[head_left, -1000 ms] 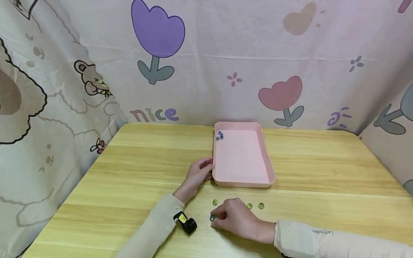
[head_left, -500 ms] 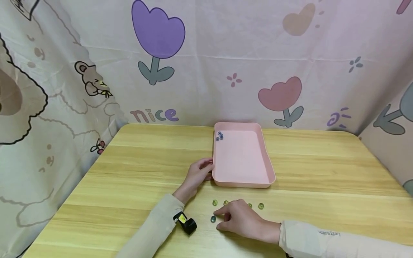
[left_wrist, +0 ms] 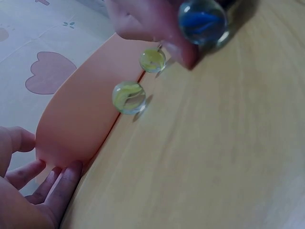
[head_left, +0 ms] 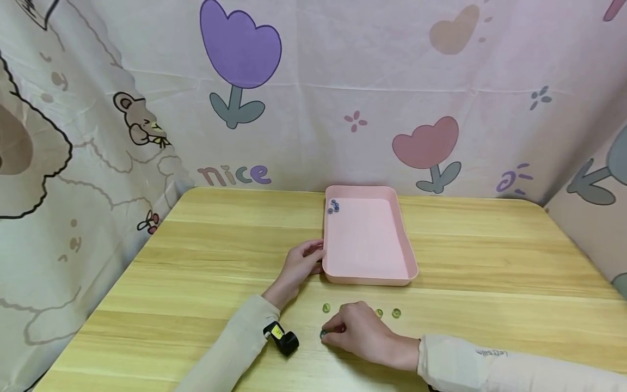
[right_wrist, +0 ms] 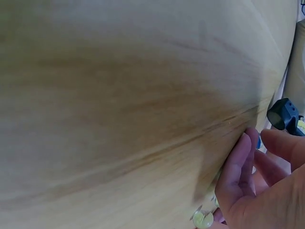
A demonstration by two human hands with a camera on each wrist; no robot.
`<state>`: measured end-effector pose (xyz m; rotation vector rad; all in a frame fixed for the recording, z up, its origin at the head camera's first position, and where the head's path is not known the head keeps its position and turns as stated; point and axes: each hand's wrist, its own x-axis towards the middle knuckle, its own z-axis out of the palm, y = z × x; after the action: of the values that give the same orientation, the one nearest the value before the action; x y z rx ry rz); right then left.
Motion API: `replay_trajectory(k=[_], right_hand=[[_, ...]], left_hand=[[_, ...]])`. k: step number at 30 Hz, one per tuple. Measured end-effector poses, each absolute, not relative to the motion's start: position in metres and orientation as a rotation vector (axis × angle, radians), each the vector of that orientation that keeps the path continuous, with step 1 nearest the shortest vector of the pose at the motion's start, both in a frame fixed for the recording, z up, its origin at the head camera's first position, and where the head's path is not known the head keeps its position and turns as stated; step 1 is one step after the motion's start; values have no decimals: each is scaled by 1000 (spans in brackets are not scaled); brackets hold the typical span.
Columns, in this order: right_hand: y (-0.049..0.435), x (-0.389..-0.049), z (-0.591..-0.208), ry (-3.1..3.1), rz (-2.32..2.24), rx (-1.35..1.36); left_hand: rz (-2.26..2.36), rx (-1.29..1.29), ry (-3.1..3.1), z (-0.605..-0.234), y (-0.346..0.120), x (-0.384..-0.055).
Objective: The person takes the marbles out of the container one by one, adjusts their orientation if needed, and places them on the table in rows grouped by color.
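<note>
My right hand (head_left: 360, 333) is low over the table, pinching a clear marble with a blue swirl (head_left: 323, 334) between thumb and fingertips. The left wrist view shows this blue marble (left_wrist: 202, 21) large, right at those fingertips. My left hand (head_left: 296, 267) rests against the left side of a pink tray (head_left: 369, 282), its fairly straight fingers (left_wrist: 66, 183) touching the outer wall. Yellow-green marbles (head_left: 396, 313) lie in a row between the tray and my right hand, which covers part of the row. Several blue marbles (head_left: 334, 206) sit in the tray's far left corner.
A wood-grain table (head_left: 220, 239) carries everything. A black wrist camera (head_left: 282, 338) on the left sleeve stands close to the blue marble's left. Behind the table hangs a printed cloth (head_left: 313, 109), right at the tray's far end.
The right hand let go of the blue marble and drew slightly right, uncovering a yellow-green one. It has since come back left and pinches the blue marble again. Left hand and tray stayed still.
</note>
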<state>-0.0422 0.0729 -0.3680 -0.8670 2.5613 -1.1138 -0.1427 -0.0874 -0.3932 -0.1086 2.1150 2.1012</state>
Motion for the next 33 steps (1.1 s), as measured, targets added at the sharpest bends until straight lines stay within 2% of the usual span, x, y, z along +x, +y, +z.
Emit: replay_trajectory(k=[33], right_hand=[[64,-39,-366,2612,-1080,-884]], left_hand=[[2110,-80,2106,-394,-88,-143]])
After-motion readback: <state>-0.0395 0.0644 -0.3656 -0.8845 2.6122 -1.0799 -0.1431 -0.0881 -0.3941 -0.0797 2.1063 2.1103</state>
